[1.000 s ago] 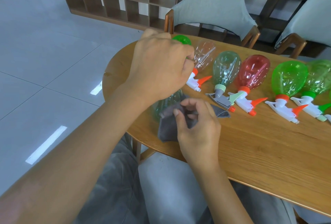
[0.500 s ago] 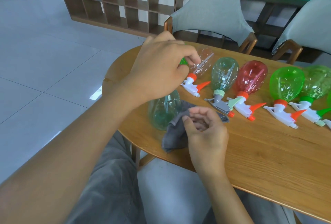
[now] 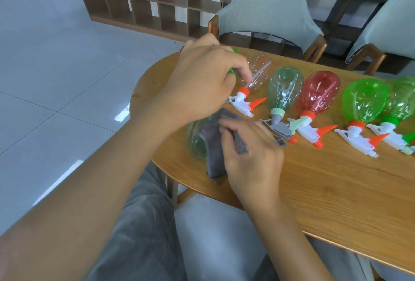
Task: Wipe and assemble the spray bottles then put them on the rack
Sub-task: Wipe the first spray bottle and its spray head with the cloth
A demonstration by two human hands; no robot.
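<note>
A pale green bottle body (image 3: 197,143) stands at the table's near left edge. My left hand (image 3: 202,85) curls over its top and holds it; the grip itself is hidden under the palm. My right hand (image 3: 251,155) pinches a grey cloth (image 3: 213,146) and presses it against the bottle's side. Assembled spray bottles lie in a row behind: a clear one (image 3: 258,72), a pale green one (image 3: 284,87), a red one (image 3: 318,92) and two green ones (image 3: 363,101). A bit of another green bottle (image 3: 231,71) shows behind my left hand.
The wooden table (image 3: 336,191) has a rounded left end and a near edge above my lap. Two grey-covered chairs (image 3: 269,7) stand at its far side. A brown cubby shelf (image 3: 157,0) lines the back wall across open tiled floor.
My right hand has slid the cloth up along the pale green bottle's side. My left hand has stayed on top of the bottle. The view has tilted a little.
</note>
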